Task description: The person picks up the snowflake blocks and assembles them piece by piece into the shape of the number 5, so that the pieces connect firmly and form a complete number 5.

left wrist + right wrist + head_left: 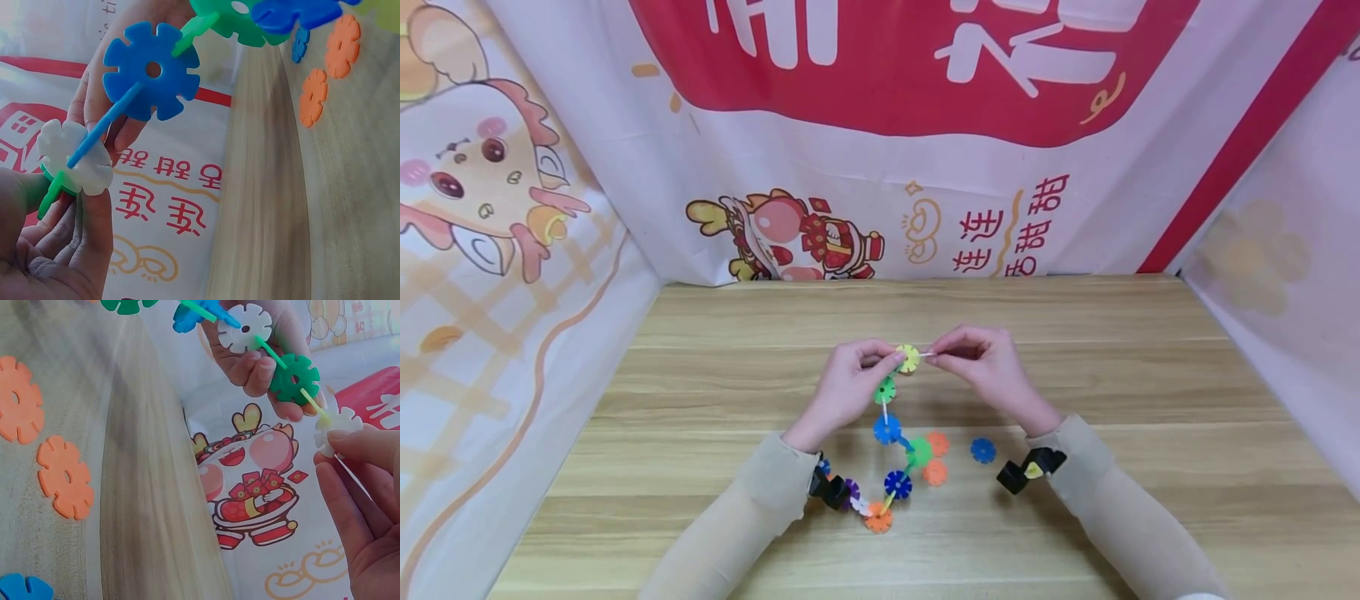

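Notched plastic discs are joined edge to edge in a chain that trails across the table. My left hand (850, 379) pinches the chain's upper end near a yellow disc (907, 358) and a green disc (295, 379). Opposite it, my right hand (988, 367) pinches a white disc (337, 425) between thumb and fingers. That white disc meets the yellow one's edge; how deep the slots engage cannot be told. Lower along the chain come a white disc (74, 156), a blue disc (152, 70) and a green disc (919, 452).
Two loose-looking orange discs (65, 477) lie right of the chain, with a separate blue disc (982, 451) beyond them. The chain curves past a dark blue disc (898, 484) to an orange disc (879, 517), partly behind the left wrist. Printed cloth (850, 150) hangs behind the wooden table (737, 333).
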Action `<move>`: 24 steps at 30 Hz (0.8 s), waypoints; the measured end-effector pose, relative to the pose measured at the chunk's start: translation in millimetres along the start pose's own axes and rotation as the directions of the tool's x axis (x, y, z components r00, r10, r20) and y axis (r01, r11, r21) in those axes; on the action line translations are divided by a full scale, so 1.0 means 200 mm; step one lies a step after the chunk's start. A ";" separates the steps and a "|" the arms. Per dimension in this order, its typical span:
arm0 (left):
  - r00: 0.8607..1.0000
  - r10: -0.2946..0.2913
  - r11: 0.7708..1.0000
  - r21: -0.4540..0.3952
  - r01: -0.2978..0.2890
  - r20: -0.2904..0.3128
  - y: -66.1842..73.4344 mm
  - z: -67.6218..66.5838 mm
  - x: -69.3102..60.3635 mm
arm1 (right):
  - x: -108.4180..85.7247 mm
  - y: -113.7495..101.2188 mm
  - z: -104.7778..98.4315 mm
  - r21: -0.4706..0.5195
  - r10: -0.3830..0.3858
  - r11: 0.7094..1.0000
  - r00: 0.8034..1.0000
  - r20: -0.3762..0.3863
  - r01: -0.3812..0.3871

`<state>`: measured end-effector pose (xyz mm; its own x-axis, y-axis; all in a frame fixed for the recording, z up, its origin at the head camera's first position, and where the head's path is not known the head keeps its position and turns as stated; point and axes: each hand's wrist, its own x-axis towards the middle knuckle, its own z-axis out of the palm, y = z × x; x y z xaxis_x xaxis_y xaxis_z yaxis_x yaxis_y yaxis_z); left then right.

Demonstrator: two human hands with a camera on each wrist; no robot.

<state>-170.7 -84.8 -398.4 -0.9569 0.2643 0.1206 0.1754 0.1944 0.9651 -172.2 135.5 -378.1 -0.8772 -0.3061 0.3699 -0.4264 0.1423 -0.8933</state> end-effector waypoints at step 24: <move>0.998 -0.046 0.994 -0.106 0.041 -0.041 0.01 -0.05 0.01 | -0.15 0.27 -0.06 -0.311 0.259 0.940 0.886 0.385 -0.139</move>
<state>-174.5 -94.2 -393.8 -0.9726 0.2160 0.0859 0.1104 0.1042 0.9884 -170.7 163.6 -433.8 -0.8024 -0.5967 -0.0016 -0.3473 0.4692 -0.8119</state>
